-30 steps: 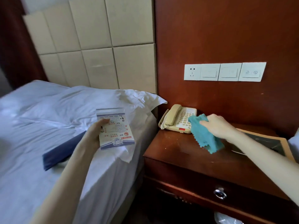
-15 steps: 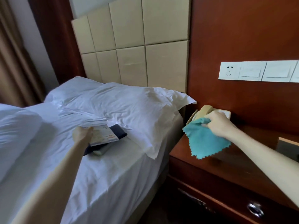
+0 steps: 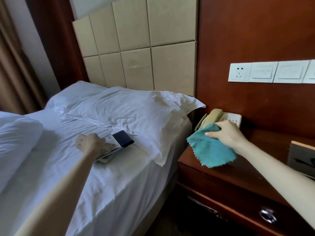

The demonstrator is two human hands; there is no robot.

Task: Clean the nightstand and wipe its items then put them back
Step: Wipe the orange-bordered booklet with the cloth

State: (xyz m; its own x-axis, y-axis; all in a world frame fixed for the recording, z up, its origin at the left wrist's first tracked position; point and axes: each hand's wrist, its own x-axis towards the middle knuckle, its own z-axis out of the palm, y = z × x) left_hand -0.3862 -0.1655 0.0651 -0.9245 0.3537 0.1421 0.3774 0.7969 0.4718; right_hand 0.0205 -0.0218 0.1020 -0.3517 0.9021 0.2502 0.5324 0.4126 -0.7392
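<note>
The cloth (image 3: 211, 150) is clutched tight in the right hand (image 3: 225, 133), and the card (image 3: 111, 147) is gripped by the curled left hand (image 3: 90, 143) on the bed (image 3: 119, 181).

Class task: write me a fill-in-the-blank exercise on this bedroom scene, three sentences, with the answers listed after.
1. The right hand grips a teal ____ over the nightstand.
2. The left hand holds a leaflet down on the ____.
3. Behind the right hand, a beige ____ stands on the nightstand.
Missing words: cloth; bed; telephone.
</note>
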